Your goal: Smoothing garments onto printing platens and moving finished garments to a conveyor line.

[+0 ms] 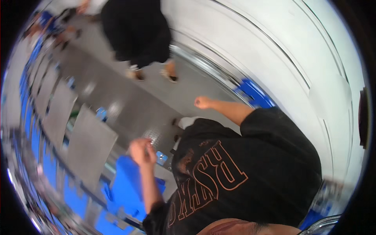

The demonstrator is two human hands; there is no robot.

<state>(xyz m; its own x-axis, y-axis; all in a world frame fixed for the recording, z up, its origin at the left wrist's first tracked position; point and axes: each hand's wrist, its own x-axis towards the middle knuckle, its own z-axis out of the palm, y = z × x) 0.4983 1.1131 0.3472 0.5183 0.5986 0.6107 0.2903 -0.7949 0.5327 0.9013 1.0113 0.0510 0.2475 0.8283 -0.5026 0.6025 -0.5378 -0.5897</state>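
Observation:
My left hand (142, 152) hangs in the air beside a blue chair (127, 182), somewhat blurred. Its fingers look loosely bent and apart, and I see nothing between them. My right hand (202, 102) swings out in front of my body on the right, above the grey floor. Its fingers are curled in, with no object showing. I cannot tell whether the left hand touches the chair; it appears to be above it.
Grey desks (92, 143) with blue chairs stand in a row at the left. A person in black (137, 33) stands ahead in the aisle, and others are blurred at the far left. A blue object (256, 93) sits by the white wall (282, 51) on the right.

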